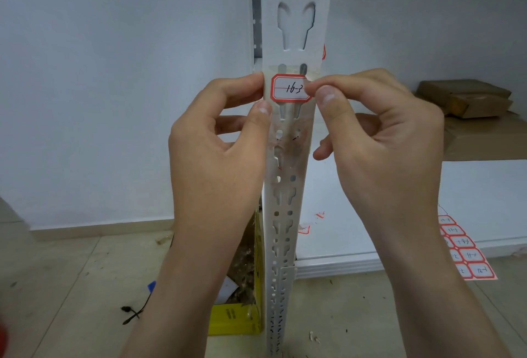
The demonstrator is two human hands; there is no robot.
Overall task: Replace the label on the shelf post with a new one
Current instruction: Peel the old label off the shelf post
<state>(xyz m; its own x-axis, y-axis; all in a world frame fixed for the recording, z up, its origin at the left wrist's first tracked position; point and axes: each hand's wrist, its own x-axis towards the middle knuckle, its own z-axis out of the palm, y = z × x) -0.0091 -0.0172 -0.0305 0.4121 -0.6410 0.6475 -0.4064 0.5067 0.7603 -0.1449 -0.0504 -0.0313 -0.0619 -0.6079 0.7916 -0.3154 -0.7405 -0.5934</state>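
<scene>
Fingertips (325, 95) of both hands pinched the label (290, 88) at frame centre against the shelf post (285, 186); uneven pressing could crease it.

Yellow bin (234, 320) on floor (71, 286) left of my view, debris inside. Brown cardboard boxes (467, 101) stacked on white shelf (484, 186) at right. Black scrap (131, 313) on tiles. Pale wall (114, 72) behind.

label (290, 88) right edge under right thumb (328, 101); label sheet (467, 255) writing unreadable
</scene>
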